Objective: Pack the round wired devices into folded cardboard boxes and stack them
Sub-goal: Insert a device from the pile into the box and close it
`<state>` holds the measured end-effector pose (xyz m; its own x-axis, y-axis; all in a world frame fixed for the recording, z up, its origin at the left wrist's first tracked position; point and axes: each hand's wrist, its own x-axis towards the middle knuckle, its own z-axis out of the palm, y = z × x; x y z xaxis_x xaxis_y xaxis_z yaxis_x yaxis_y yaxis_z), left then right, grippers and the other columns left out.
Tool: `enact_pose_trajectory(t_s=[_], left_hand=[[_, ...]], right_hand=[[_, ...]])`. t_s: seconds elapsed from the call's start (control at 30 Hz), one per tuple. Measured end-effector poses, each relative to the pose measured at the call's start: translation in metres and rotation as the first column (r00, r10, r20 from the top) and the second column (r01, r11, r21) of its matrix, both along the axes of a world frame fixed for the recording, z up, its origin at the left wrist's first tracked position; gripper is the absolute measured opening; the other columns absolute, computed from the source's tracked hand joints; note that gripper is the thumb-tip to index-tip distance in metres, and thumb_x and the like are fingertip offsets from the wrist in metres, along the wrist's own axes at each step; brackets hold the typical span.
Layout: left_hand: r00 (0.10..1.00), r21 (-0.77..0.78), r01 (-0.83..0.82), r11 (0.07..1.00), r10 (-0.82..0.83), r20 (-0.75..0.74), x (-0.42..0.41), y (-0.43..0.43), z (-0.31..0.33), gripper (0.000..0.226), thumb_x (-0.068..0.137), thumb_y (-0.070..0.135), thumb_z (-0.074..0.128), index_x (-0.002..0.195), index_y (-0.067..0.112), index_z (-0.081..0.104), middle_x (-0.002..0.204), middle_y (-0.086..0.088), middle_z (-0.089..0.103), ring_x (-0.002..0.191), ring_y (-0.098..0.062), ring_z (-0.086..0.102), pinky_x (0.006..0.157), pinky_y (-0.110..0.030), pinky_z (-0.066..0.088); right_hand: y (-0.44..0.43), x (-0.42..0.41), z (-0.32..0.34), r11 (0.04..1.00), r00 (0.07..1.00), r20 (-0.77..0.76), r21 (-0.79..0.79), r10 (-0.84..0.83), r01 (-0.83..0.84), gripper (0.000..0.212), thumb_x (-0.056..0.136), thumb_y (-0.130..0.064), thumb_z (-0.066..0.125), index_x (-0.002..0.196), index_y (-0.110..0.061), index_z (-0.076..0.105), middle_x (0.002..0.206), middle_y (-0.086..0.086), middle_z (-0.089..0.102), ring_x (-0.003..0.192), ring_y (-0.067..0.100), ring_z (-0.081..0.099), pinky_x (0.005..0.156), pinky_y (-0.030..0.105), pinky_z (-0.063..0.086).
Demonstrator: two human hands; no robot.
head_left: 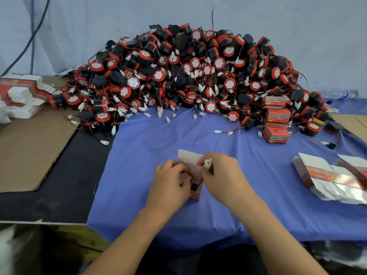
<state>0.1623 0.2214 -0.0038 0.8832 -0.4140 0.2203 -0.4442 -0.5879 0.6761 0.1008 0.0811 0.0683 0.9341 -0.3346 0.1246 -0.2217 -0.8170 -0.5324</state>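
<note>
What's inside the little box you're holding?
A round red and black device sits partly in the box, its white plug pinched by the right hand. The left hand covers the rest.

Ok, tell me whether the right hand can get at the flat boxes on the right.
Probably yes, once freed: the right hand pinches a white plug over the open box, and only bare blue cloth lies between it and the flat boxes.

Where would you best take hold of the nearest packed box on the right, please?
I'd pinch the nearest packed box across its short ends, coming from above: its long back side seems to lie against the next box, and the pile of devices crowds behind.
</note>
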Motion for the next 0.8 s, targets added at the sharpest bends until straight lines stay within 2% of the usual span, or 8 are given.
enact_pose_trajectory(t_s=[0.13, 0.23, 0.33, 0.43, 0.5, 0.57, 0.67, 0.8], left_hand=[[1.0, -0.008, 0.004, 1.0, -0.005, -0.03, 0.003, 0.002, -0.001, 0.025, 0.089, 0.018, 0.06, 0.107, 0.033, 0.065, 0.106, 0.022, 0.048, 0.106, -0.017, 0.046, 0.079, -0.038, 0.053], [0.996, -0.079, -0.015, 0.997, 0.007, -0.093, 0.008, 0.004, -0.002, 0.026, 0.088, 0.021, 0.066, 0.113, 0.029, 0.062, 0.107, 0.021, 0.05, 0.11, -0.014, 0.053, 0.084, -0.036, 0.052], [0.988, -0.121, -0.022, 0.992, 0.003, -0.153, 0.011, 0.007, -0.003, 0.033, 0.084, 0.025, 0.074, 0.113, 0.025, 0.059, 0.11, 0.016, 0.054, 0.107, -0.013, 0.059, 0.085, -0.039, 0.054], [0.985, -0.104, -0.03, 0.994, 0.011, -0.173, 0.013, 0.007, -0.004, 0.037, 0.081, 0.03, 0.077, 0.112, 0.026, 0.057, 0.112, 0.014, 0.054, 0.108, -0.015, 0.058, 0.085, -0.043, 0.054], [0.985, -0.097, -0.029, 0.995, 0.012, -0.171, 0.015, 0.005, -0.003, 0.035, 0.08, 0.034, 0.077, 0.108, 0.027, 0.057, 0.11, 0.014, 0.056, 0.107, -0.014, 0.058, 0.084, -0.044, 0.054], [0.986, -0.094, -0.026, 0.995, 0.01, -0.166, 0.016, 0.004, -0.003, 0.032, 0.079, 0.035, 0.076, 0.103, 0.031, 0.056, 0.105, 0.015, 0.055, 0.1, -0.01, 0.058, 0.08, -0.045, 0.055], [0.984, -0.117, -0.025, 0.993, 0.004, -0.179, 0.017, 0.003, -0.007, 0.031, 0.076, 0.029, 0.073, 0.099, 0.032, 0.052, 0.1, 0.015, 0.054, 0.09, -0.007, 0.057, 0.074, -0.039, 0.054], [0.986, -0.281, -0.046, 0.959, -0.001, -0.166, 0.01, 0.003, -0.015, 0.043, 0.068, 0.031, 0.07, 0.106, 0.037, 0.052, 0.106, 0.018, 0.059, 0.097, 0.003, 0.056, 0.068, -0.014, 0.044]], right_hand=[[0.006, 0.006, 0.005, 0.994, 1.0, -0.014, 0.105, 0.022, -0.02, 0.006, 0.094, -0.019, 0.065, 0.091, -0.023, 0.068, 0.085, -0.006, 0.063, 0.07, 0.005, 0.055, 0.05, 0.014, 0.04], [0.01, 0.016, 0.002, 0.984, 0.999, -0.037, 0.179, 0.03, -0.023, 0.008, 0.094, -0.016, 0.065, 0.092, -0.024, 0.068, 0.089, -0.005, 0.062, 0.069, 0.003, 0.056, 0.045, 0.011, 0.038], [0.012, 0.024, -0.004, 0.986, 0.998, -0.051, 0.163, 0.04, -0.031, 0.016, 0.089, -0.007, 0.058, 0.095, -0.02, 0.066, 0.088, -0.006, 0.06, 0.07, 0.004, 0.056, 0.045, 0.012, 0.036], [0.017, 0.028, -0.009, 0.994, 0.996, -0.057, 0.088, 0.073, -0.068, 0.017, 0.087, -0.005, 0.055, 0.095, -0.017, 0.064, 0.083, -0.007, 0.059, 0.073, 0.019, 0.058, 0.05, 0.018, 0.036], [0.02, 0.029, -0.013, 0.996, 0.995, -0.048, 0.031, 0.088, -0.086, 0.021, 0.086, -0.003, 0.052, 0.096, -0.018, 0.064, 0.082, -0.009, 0.056, 0.075, 0.021, 0.053, 0.05, 0.017, 0.031], [0.023, 0.03, -0.016, 0.995, 0.994, -0.043, -0.017, 0.096, -0.096, 0.02, 0.079, -0.002, 0.047, 0.082, -0.02, 0.054, 0.071, -0.008, 0.054, 0.069, 0.023, 0.047, 0.048, 0.024, 0.03], [0.029, 0.034, -0.019, 0.988, 0.993, -0.059, -0.109, 0.103, -0.109, 0.013, 0.072, -0.002, 0.044, 0.08, -0.013, 0.046, 0.073, 0.004, 0.055, 0.066, 0.025, 0.043, 0.049, 0.032, 0.031], [0.032, 0.038, -0.021, 0.969, 0.981, -0.152, -0.194, 0.123, -0.152, 0.013, 0.09, -0.011, 0.047, 0.087, -0.019, 0.057, 0.087, -0.001, 0.061, 0.08, 0.026, 0.055, 0.054, 0.03, 0.034]])
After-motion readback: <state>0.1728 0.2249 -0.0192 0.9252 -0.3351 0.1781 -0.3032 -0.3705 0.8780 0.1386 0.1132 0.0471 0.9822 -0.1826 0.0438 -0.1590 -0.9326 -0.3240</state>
